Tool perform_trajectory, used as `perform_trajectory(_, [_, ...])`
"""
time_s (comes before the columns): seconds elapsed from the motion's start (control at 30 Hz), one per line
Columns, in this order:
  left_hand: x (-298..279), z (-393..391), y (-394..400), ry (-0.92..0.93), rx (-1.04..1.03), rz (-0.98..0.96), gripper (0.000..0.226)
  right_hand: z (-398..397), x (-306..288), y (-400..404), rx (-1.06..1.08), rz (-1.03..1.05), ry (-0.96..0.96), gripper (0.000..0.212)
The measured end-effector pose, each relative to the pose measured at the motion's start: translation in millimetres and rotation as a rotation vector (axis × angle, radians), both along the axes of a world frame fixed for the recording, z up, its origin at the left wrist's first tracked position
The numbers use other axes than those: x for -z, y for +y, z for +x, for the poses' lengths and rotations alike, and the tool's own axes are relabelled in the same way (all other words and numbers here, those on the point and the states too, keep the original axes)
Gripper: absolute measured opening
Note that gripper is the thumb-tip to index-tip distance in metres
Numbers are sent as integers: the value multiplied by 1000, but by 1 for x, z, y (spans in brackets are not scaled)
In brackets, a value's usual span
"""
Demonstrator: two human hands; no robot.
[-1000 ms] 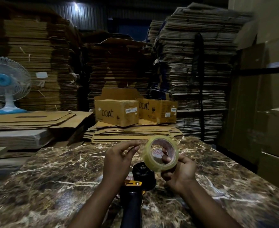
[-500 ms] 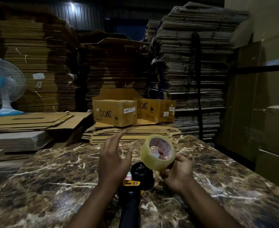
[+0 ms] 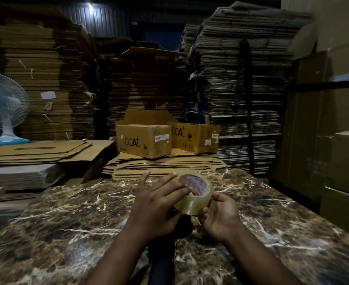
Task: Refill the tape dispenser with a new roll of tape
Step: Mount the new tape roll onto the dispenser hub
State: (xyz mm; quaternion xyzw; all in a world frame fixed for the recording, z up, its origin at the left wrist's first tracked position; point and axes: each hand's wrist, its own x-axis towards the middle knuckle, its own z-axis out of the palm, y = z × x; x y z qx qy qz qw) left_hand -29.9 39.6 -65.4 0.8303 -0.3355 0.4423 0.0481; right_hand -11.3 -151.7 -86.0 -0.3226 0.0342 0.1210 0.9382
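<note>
A roll of clear tape with a red-printed core is held just above the black tape dispenser, which lies on the brown marbled table. My right hand grips the roll from below and from the right. My left hand rests on the roll's left side, with its fingers spread and fingertips at the core opening. The dispenser's dark handle points toward me. My hands and the roll hide most of the dispenser's head.
Two "boat" cardboard boxes sit on flattened cartons beyond the table's far edge. Tall stacks of flat cardboard fill the background. A blue and white fan stands at the left. Large boxes line the right side.
My left hand, lifted off with fingers apart half a second ago, has come back onto the roll. The roll has tilted and dropped closer to the dispenser.
</note>
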Motion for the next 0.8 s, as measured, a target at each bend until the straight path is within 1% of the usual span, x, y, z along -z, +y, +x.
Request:
perform_trajectory(0.07, [-1,0,1,-29,19,-30,49,-2,-3,-1,-33,-27,-46,56])
perform_trajectory(0.13, [-2,0,3,-40,16,-56,51,-5,-6,2,-44,-113,-121,55])
perform_trajectory(0.2, [-5,-1,5,-13,-15,-73,56,-5,-4,8,36,-297,-195,54])
perform_trajectory(0.27, [-6,-2,7,54,-39,-112,62,-5,0,13,192,-542,-283,60])
perform_trajectory(0.3, [-7,-3,8,97,-36,-152,64,-5,2,13,247,-643,-348,62])
perform_trajectory(0.33, [-8,-4,8,147,-23,-214,67,-7,2,12,282,-688,-409,59])
perform_trajectory(0.4, [-12,-9,5,259,25,-369,74,-8,1,7,352,-703,-565,48])
perform_trajectory(0.47, [-14,-12,1,364,67,-486,79,-8,2,4,367,-756,-733,52])
perform_trajectory(0.5, [-13,-11,0,415,79,-530,79,-8,2,4,349,-775,-780,53])
perform_trajectory(0.57, [-10,-7,1,514,96,-606,72,-9,2,7,321,-800,-813,49])
perform_trajectory(0.63, [-7,-2,3,569,99,-677,57,-8,3,7,324,-842,-833,45])
perform_trajectory(0.67, [-5,1,4,590,130,-715,56,-8,3,7,327,-856,-840,43])
perform_trajectory(0.73, [-6,3,3,634,201,-803,62,-5,5,8,338,-844,-823,46])
perform_trajectory(0.8, [-11,0,1,668,227,-858,65,-2,6,13,375,-789,-736,54])
